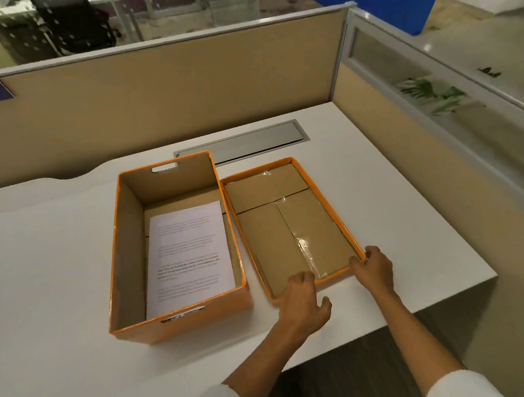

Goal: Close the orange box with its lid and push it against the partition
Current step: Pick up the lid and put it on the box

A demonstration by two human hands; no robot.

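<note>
An orange box (182,321) stands open on the white desk, left of centre, with a printed sheet (190,253) lying flat inside. Its lid (319,191) lies upside down just to the right, brown inside with clear tape, touching the box's right wall. My left hand (302,301) grips the lid's near rim, fingers curled over the edge. On the lid's near right corner sits my right hand (374,268), fingers over the rim. The beige partition (167,102) runs along the desk's far side, apart from the box.
A metal cable-tray cover (250,145) is set into the desk behind the box and lid. A second partition with a frosted panel (403,108) borders the desk's right side. The desk's near right edge (417,314) drops to dark floor.
</note>
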